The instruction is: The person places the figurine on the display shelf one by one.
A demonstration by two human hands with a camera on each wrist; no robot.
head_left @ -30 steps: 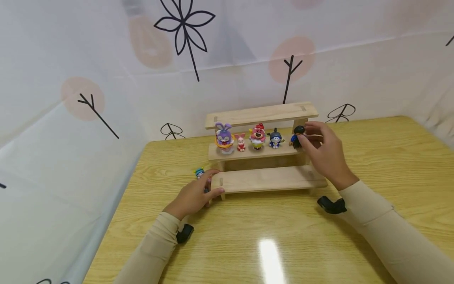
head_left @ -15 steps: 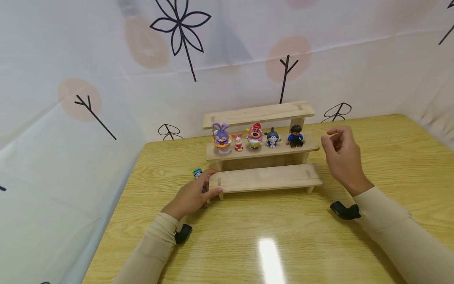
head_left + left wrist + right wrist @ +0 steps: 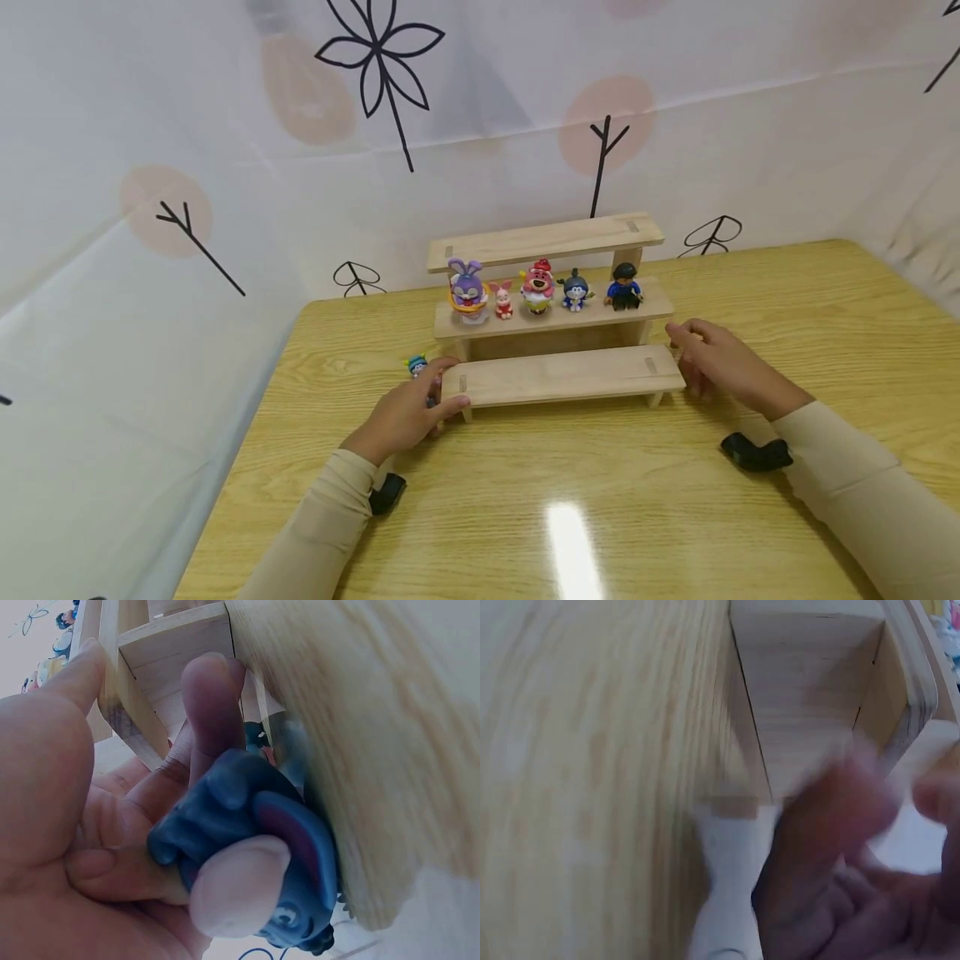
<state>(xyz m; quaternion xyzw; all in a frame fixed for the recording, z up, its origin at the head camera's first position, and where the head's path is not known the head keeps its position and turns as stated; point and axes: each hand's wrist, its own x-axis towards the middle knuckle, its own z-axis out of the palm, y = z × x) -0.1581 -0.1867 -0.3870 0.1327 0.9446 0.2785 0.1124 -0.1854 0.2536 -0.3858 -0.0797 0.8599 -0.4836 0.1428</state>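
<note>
My left hand (image 3: 400, 421) is at the left end of a low wooden shelf board (image 3: 562, 377), thumb on its front edge. In the left wrist view its curled fingers hold a blue figure (image 3: 232, 795) with a pale muzzle, tilted head away from the palm. My right hand (image 3: 731, 367), empty and with bent fingers, is beside the board's right end; whether it touches is unclear. On the middle board (image 3: 525, 328) stand a purple rabbit figure (image 3: 468, 292), a small pink one (image 3: 503, 300), a pink bear (image 3: 537, 287), a dark-capped figure (image 3: 575, 292) and a black-haired doll (image 3: 625, 287).
The top board (image 3: 547, 242) stands behind them, near the patterned cloth (image 3: 487, 125). A teal-capped figure (image 3: 417, 365) is on the wooden table (image 3: 510, 500), left of the shelf. Black wrist pieces show under both sleeves.
My right hand has left the black-haired doll, moved right, then come down beside the low board's right end. The doll now stands by itself. My left hand stays at the left end.
</note>
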